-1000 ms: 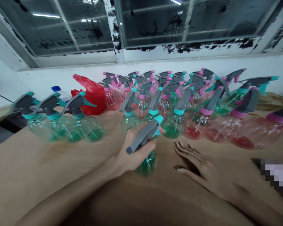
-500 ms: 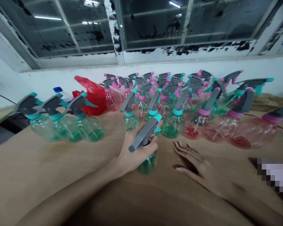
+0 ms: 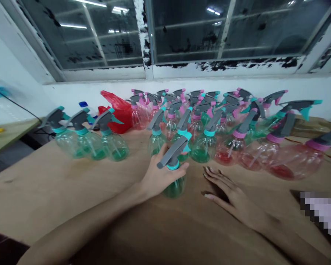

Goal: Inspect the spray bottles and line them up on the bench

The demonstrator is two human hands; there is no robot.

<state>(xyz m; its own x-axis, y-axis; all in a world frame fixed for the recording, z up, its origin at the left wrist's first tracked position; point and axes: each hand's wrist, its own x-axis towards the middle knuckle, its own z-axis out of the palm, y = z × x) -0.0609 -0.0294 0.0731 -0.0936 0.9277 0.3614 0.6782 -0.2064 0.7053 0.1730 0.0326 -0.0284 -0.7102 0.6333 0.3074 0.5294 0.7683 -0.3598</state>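
My left hand [image 3: 156, 176] is wrapped round a clear green spray bottle [image 3: 175, 188] below its turquoise collar. The bottle stands upright on the wooden table, its grey trigger head angled away to the right and its thumb-side partly uncovered. Palm down on the table, my right hand [image 3: 233, 193] lies with fingers stretched out, holding nothing. Just beyond the held bottle is a row of spray bottles, among them a green one [image 3: 203, 150] and a pink one with red liquid [image 3: 226, 154]. To the left stand three more green spray bottles, the nearest [image 3: 117, 149] with some green liquid.
Several pink and green spray bottles crowd the back of the table [image 3: 57, 198] by the wall. A red plastic bag [image 3: 120, 114] and a blue-capped bottle [image 3: 84, 106] are at the back left. A blurred-out object [image 3: 322, 209] lies at the right edge.
The view has shifted, so the scene sits slightly further right. My left hand's grip has moved lower, showing the bottle's turquoise collar. My right hand stays in place.
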